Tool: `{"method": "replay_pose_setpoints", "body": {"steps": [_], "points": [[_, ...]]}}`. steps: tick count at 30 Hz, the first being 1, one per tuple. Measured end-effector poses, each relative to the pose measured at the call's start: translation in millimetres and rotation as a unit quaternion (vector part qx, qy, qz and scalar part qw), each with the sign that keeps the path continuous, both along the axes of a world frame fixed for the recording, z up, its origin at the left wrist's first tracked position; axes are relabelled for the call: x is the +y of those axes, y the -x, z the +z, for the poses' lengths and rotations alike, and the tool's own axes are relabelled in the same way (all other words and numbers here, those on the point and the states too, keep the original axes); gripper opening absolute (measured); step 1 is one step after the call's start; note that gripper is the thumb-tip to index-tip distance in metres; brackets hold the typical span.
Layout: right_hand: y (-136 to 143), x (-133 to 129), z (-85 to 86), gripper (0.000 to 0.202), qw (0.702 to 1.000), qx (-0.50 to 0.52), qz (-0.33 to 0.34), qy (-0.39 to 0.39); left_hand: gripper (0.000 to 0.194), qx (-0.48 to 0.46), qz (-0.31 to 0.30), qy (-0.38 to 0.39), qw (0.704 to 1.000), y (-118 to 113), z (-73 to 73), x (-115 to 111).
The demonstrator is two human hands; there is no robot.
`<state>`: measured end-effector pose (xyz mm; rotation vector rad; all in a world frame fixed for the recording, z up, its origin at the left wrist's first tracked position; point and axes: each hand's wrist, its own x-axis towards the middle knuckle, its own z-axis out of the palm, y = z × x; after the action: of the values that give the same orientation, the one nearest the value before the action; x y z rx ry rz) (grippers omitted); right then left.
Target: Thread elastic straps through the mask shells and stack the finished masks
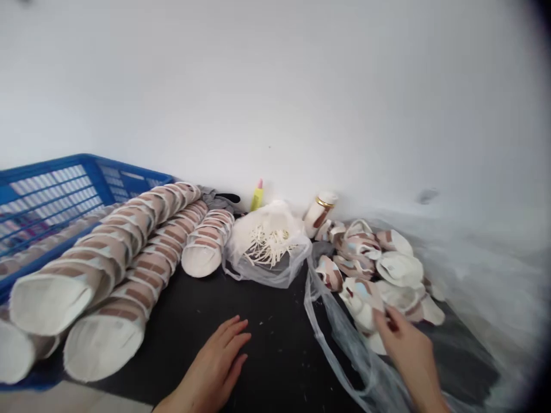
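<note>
My left hand [217, 364] hovers over or rests on the black table [267, 332], its fingers spread and nothing in them. On the right, my right hand [402, 338] pinches the edge of a white and brown fabric piece [359, 298] at the front of a loose pile. More such pieces [400, 267] lie behind it. Long nested stacks of the same cup-like pieces [124, 229] extend along the left side, with a shorter stack [209, 238] beside them. Between the stacks and the pile sits an open plastic bag [279, 278] holding thin cream strips [269, 246].
A blue basket [90, 172] stands at the far left, behind the stacks. A yellow tube [257, 197] and a white bottle with a gold band [319, 213] stand near the wall. Clear plastic sheeting [465, 275] covers the right side.
</note>
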<state>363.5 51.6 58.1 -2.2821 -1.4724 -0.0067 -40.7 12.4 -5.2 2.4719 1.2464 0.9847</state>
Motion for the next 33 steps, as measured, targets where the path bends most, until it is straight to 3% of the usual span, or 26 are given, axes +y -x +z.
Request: {"method": "replay_pose_setpoints", "body": {"steps": [3,6,8,10,12,14,15,17,21,25,29,31,33], "points": [[-4,-6,36.9,0.055,0.996,0.055,-0.033,-0.055,0.034,-0.039,-0.003,0.02,0.999,-4,8.1,-1],[18,-16,65.4,0.056,0.993,0.086,0.007,-0.078,0.043,-0.087,-0.021,0.029,0.996,-13,21.0,-1],[44,-20,73.9,0.049,0.986,0.116,0.109,-0.048,0.051,-0.127,-0.034,0.034,0.991,-21,35.1,-1],[73,-19,74.9,0.041,0.952,0.159,0.261,0.034,0.057,-0.165,-0.046,0.056,0.984,-29,50.4,1],[103,-12,69.3,0.036,0.891,0.198,0.38,0.147,0.056,-0.189,-0.069,0.133,0.971,-35,60.3,8],[127,-1,57.2,0.035,0.839,0.244,0.43,0.227,0.037,-0.195,-0.098,0.277,0.936,-39,59.0,19],[136,5,49.0,0.036,0.827,0.266,0.432,0.241,0.026,-0.202,-0.103,0.358,0.906,-39,53.7,25],[148,17,29.8,0.038,0.835,0.29,0.413,0.218,0.026,-0.259,-0.049,0.463,0.847,-38,36.6,36],[161,25,-4.5,0.062,0.859,0.233,0.414,0.191,0.035,-0.386,0.065,0.512,0.765,-30,4.1,43],[183,16,-18.3,0.082,0.875,0.077,0.428,0.211,0.038,-0.408,0.082,0.508,0.754,-28,-1.1,39],[209,16,-26.0,0.064,0.915,-0.067,0.326,0.228,0.037,-0.367,0.088,0.494,0.783,-30,3.7,32],[216,18,-28.5,0.058,0.921,-0.077,0.305,0.228,0.039,-0.354,0.091,0.51,0.779,-28,3.7,28],[216,20,-27.8,0.058,0.911,-0.035,0.338,0.233,0.046,-0.365,0.084,0.551,0.746,-21,2.0,26]]}}
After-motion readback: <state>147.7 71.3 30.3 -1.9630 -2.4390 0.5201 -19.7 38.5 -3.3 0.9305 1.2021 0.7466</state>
